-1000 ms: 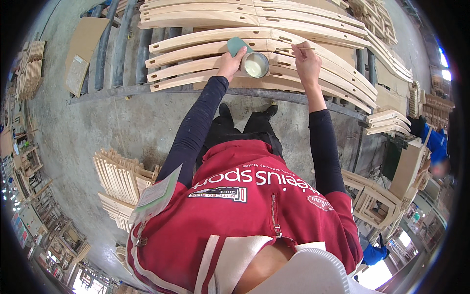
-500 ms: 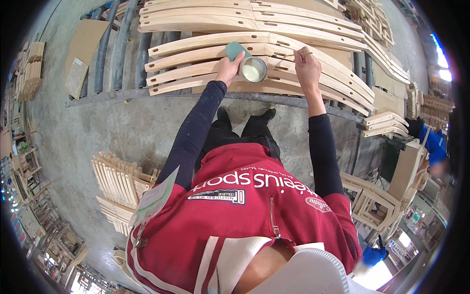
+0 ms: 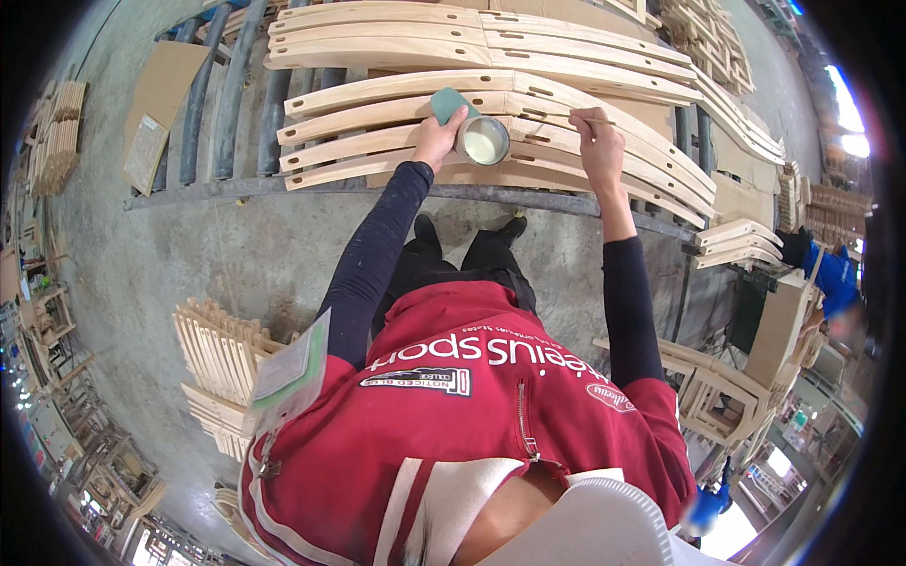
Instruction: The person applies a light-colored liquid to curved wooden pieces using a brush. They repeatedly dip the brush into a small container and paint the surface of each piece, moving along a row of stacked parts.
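My left hand (image 3: 439, 138) is closed around a round can (image 3: 485, 141) of pale cream liquid. A flat green piece (image 3: 453, 104) sticks out past its fingers, beside the can; whether it is part of the can I cannot tell. My right hand (image 3: 598, 149) pinches a thin stick (image 3: 561, 114), its tip pointing left towards a slot in one of the boards; whether it touches is too small to see. Several long, curved wooden boards (image 3: 401, 111) with slots lie side by side under both hands. The can is held over the nearer boards.
Metal rollers (image 3: 226, 118) and a long rail (image 3: 236, 187) carry the boards. More curved boards (image 3: 377, 42) lie beyond. Brown cardboard (image 3: 168, 90) rests at the left. Stacked wooden pieces (image 3: 222, 354) stand on the floor behind. People in blue (image 3: 835, 274) are at the right.
My right hand has shifted slightly nearer to me and right, and the stick now tilts differently. The left hand still holds the can. The whole view has shifted slightly.
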A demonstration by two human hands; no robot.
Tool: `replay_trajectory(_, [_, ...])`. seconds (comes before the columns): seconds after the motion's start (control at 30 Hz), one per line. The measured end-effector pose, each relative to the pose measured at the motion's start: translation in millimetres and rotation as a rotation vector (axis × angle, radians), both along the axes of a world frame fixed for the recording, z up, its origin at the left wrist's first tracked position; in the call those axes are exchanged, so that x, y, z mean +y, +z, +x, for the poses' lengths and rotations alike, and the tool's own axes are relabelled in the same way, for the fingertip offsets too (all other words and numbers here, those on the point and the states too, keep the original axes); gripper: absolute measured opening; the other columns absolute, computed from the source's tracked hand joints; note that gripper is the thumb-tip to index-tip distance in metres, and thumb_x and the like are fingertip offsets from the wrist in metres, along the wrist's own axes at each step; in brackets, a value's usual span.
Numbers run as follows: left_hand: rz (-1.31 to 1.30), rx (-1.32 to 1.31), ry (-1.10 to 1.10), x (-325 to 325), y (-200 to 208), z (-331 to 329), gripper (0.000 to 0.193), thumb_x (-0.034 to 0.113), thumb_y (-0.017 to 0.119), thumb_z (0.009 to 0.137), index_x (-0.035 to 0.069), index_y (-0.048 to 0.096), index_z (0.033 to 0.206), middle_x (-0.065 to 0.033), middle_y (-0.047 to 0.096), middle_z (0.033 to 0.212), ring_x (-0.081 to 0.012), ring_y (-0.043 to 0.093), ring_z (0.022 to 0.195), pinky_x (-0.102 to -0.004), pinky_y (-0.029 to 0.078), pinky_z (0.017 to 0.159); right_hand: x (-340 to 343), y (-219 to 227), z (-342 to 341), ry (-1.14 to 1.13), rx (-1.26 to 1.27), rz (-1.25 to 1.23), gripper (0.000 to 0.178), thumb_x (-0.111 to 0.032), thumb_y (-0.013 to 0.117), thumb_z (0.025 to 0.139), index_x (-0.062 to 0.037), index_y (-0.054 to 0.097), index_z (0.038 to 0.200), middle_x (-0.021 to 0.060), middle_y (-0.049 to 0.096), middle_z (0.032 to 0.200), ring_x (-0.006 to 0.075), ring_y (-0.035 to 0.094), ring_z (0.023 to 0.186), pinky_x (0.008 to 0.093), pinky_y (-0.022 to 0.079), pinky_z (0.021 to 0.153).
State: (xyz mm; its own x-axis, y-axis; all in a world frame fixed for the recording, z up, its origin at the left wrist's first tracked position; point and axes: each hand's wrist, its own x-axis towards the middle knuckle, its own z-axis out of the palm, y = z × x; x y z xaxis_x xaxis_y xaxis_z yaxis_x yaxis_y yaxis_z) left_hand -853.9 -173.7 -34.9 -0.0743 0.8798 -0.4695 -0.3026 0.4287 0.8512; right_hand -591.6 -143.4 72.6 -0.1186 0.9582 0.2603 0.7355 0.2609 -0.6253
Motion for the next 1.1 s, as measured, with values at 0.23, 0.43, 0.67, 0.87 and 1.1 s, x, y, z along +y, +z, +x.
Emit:
replay_trajectory(0.23, [0.007,0.021,0.018,0.4,-10.5,-2.5,0.042,0.044,0.069,0.089,0.006,0.064,0.107,-0.0010,0.065,0.091,-0.0100,0.062,0.073,-0.0269,0.051,0.058,-47.0,39.1,-21.7,0.042,0.572,-0.261,0.016,-0.012,0.063,0.095,0.0049,0.064,0.095,0.0095,0.072,0.093,0.0149,0.071,0.084,0.0237,0.055,0.076])
replay_trajectory(0.43, [-0.029,0.025,-0.027,2.3,-5.2,-4.2,0.043,0.042,0.068,0.090,0.006,0.063,0.112,-0.0026,0.066,0.096,-0.0115,0.063,0.078,-0.0283,0.053,0.061,-64.7,17.8,-42.7,0.074,0.362,-0.259,0.014,-0.010,0.065,0.094,0.0037,0.063,0.093,0.0095,0.072,0.088,0.0142,0.071,0.083,0.0244,0.055,0.074])
replay_trajectory(0.67, [0.038,-0.009,-0.007,0.9,-11.9,-0.7,0.042,0.042,0.068,0.090,0.006,0.064,0.110,-0.0028,0.066,0.094,-0.0111,0.063,0.077,-0.0275,0.053,0.062,-64.8,3.7,-53.7,0.057,0.393,-0.341,0.017,-0.013,0.065,0.093,0.0033,0.062,0.092,0.0113,0.072,0.082,0.0158,0.072,0.079,0.0258,0.055,0.070])
replay_trajectory(0.87, [0.039,0.063,-0.010,-1.9,-7.7,-0.3,0.041,0.045,0.069,0.089,0.006,0.066,0.102,-0.0010,0.066,0.088,-0.0094,0.062,0.072,-0.0264,0.051,0.059,-68.9,-14.8,-44.0,-0.097,0.872,-0.639,0.017,-0.012,0.061,0.096,0.0031,0.057,0.103,0.0166,0.070,0.097,0.0211,0.071,0.087,0.0278,0.058,0.075])
replay_trajectory(1.1, [0.053,-0.005,0.045,-8.2,-0.3,1.0,0.037,0.042,0.069,0.090,0.006,0.067,0.099,0.0005,0.066,0.086,-0.0082,0.060,0.067,-0.0249,0.048,0.055,-74.2,-18.6,-33.8,-0.236,1.120,-0.809,0.020,-0.018,0.062,0.096,0.0001,0.056,0.104,0.0191,0.067,0.107,0.0210,0.069,0.095,0.0277,0.058,0.077])
